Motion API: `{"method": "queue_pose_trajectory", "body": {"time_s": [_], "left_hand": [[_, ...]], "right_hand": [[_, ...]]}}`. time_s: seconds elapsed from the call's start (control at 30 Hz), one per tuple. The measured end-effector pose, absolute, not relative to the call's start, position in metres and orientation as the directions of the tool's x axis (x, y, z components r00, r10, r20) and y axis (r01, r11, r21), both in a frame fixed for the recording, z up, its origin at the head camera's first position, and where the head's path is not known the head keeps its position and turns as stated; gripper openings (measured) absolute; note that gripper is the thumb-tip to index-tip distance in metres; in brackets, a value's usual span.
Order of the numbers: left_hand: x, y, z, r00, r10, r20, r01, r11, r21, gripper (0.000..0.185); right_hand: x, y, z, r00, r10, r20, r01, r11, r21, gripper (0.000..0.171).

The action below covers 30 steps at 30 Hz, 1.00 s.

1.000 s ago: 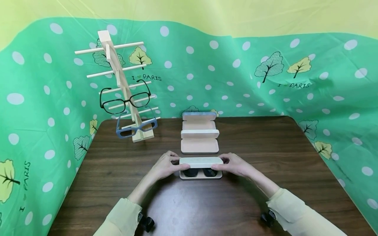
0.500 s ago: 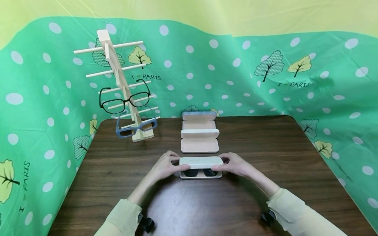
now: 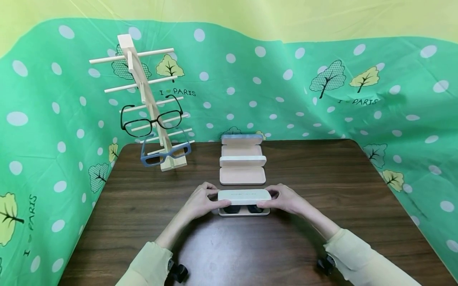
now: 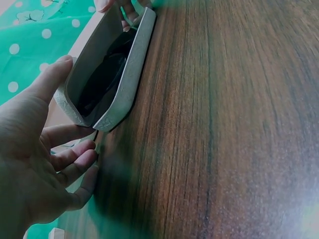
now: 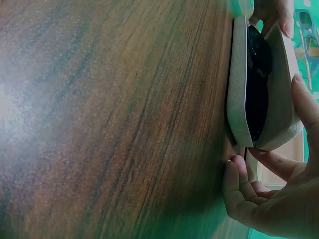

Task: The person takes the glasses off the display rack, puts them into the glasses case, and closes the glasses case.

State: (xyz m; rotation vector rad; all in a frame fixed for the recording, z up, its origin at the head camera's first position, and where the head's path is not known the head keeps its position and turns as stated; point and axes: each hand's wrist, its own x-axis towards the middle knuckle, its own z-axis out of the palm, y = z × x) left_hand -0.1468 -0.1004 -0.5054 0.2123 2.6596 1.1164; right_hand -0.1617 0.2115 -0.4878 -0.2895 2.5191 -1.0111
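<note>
A cream glasses case (image 3: 244, 196) lies near the middle of the dark wooden table (image 3: 250, 250), its lid partly lowered over dark sunglasses (image 3: 232, 209). My left hand (image 3: 200, 200) holds the lid's left end, thumb in front and fingers behind. At the lid's other end my right hand (image 3: 286, 198) holds it the same way. The left wrist view shows the case (image 4: 124, 84) ajar with the sunglasses (image 4: 102, 79) inside and my left hand (image 4: 40, 164) at its end. In the right wrist view the case (image 5: 239, 99), the sunglasses (image 5: 256, 94) and my right hand (image 5: 279, 199) appear likewise.
Two more cream cases stand open just behind, one near (image 3: 242, 175) and one farther (image 3: 241, 151). At the back left a wooden rack (image 3: 143, 87) carries black-framed glasses (image 3: 150, 119) and blue-framed glasses (image 3: 164, 155). Green dotted cloth (image 3: 322, 99) surrounds the table.
The lid has come down a little over the sunglasses, so less of the lenses shows. Both hands stay at the case's ends.
</note>
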Motion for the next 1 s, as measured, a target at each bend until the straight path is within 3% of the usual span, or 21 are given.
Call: {"method": "queue_pose_trajectory", "body": {"time_s": [0.47, 1.0], "left_hand": [[-0.144, -0.1, -0.507, -0.96, 0.247, -0.131, 0.088, 0.712, 0.697, 0.081], [-0.138, -0.102, -0.517, -0.955, 0.296, -0.011, 0.23, 0.762, 0.605, 0.085]], "right_hand": [[-0.16, 0.212, -0.49, -0.911, -0.321, -0.26, -0.066, 0.734, -0.676, 0.065], [-0.146, 0.206, -0.494, -0.951, -0.25, -0.18, -0.102, 0.807, -0.582, 0.079]]}}
